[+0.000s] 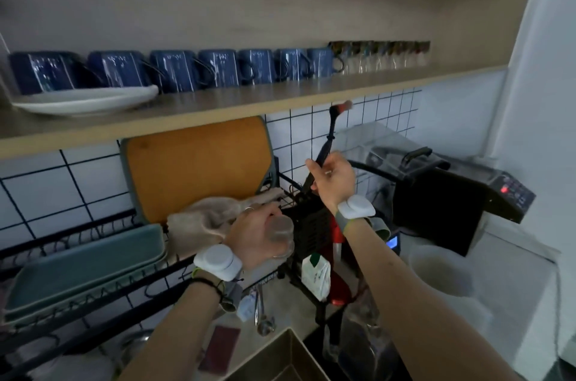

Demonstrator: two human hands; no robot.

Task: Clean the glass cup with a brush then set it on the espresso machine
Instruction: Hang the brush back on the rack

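Note:
My left hand (pixel 254 235) grips a small clear glass cup (pixel 282 235) in front of the dish rack, with the cup's base facing right. My right hand (pixel 333 178) is closed around the black handle of a long brush (pixel 327 143). The brush stands nearly upright, its reddish bristle head up near the shelf edge and its lower end down in a black utensil holder (pixel 311 224). The cup and the brush are apart. No espresso machine can be told for certain in this view.
A black wire dish rack (pixel 103 296) holds a green tray, an orange cutting board (pixel 199 168) and a beige cloth. Blue mugs (pixel 174 71) line the wooden shelf above. A black appliance (pixel 461 193) with a red light stands right; the sink (pixel 280 359) lies below.

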